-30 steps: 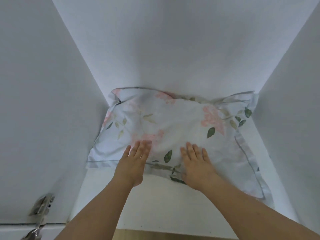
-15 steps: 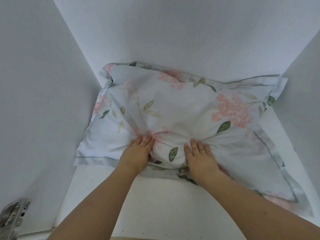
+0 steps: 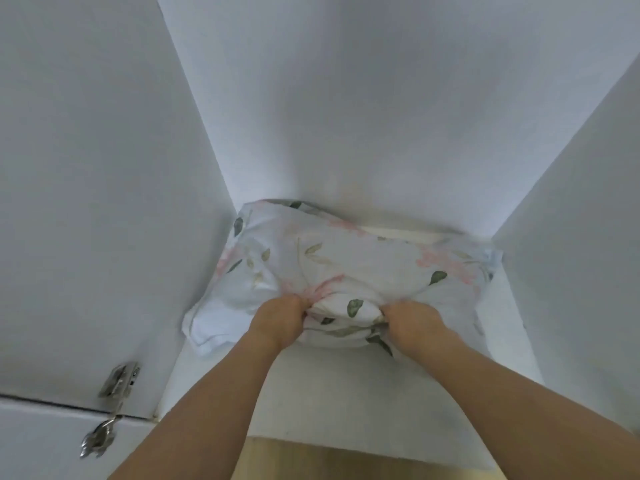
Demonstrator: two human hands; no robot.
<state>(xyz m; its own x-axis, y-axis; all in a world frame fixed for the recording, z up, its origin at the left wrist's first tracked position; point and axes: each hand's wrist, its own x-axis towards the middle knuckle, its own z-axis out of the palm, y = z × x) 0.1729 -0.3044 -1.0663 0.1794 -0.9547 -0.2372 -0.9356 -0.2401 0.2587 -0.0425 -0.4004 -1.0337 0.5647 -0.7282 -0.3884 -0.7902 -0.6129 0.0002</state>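
A floral pillow (image 3: 346,265), pale blue with pink flowers and green leaves, lies bunched on a white cupboard shelf (image 3: 329,393), pushed against the back wall. My left hand (image 3: 278,318) grips the fabric at the pillow's near edge, fingers curled into it. My right hand (image 3: 414,320) grips the same near edge a little to the right, fingers buried in the cloth. A fold of the pillow bulges between the two hands. The pillow's right corner reaches the right side wall.
White cupboard walls close in on the left (image 3: 104,202), right (image 3: 571,237) and back (image 3: 363,116). A metal door hinge (image 3: 119,379) sits on the left wall near the front edge. A wooden strip (image 3: 329,462) shows below the shelf's front.
My hands went from lying flat on the pillow to gripping its near edge. The pillow has bunched up and sits deeper against the back wall.
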